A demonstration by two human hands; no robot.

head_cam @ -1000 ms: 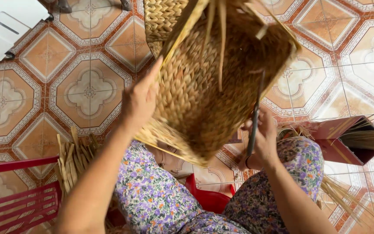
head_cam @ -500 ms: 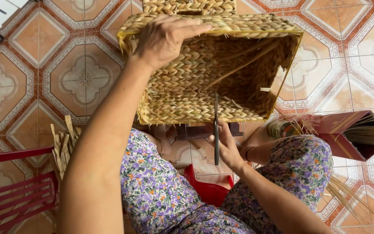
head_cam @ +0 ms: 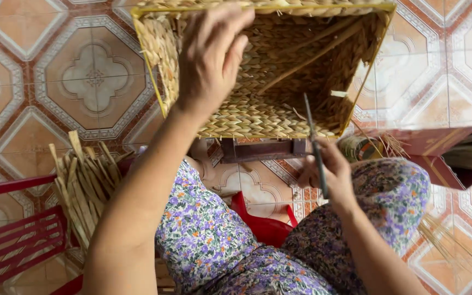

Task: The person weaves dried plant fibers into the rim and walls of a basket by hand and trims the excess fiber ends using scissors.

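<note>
Seated person, floral-print trousers [head_cam: 208, 235] filling the near foreground, edge of a red plastic stool [head_cam: 263, 224] showing between the knees.

Right hand [head_cam: 323, 175] is resting just above the right knee, fingers closed around a thin dark metal tool [head_cam: 315, 145], awl-like, its point reaching up to the lower edge of the basket. Tool tip appears to be touching or just short of the weave; cannot tell which.

Left hand [head_cam: 211, 54] is gripping the near-left rim of the woven basket [head_cam: 279, 82], fingers curled over the edge and clamped on it, holding the basket up off the lap and tipped so its open mouth is facing the camera.

Basket is looking largely built: rectangular, base and four walls fully woven in flat tan fibre, rim braided all round over a yellow frame. Loose strand ends are sticking out inside, one pale stub at the right wall. Judging from that, the weaving is done and the finishing, tucking or trimming stray ends, is what is remaining.

Left of the leg, a bundle of dried strips [head_cam: 83, 180] is leaning beside a red rack [head_cam: 17, 235]. Right, a dark red box [head_cam: 432, 145] with straw lying in it. Beyond, patterned floor tiles [head_cam: 83, 76].
</note>
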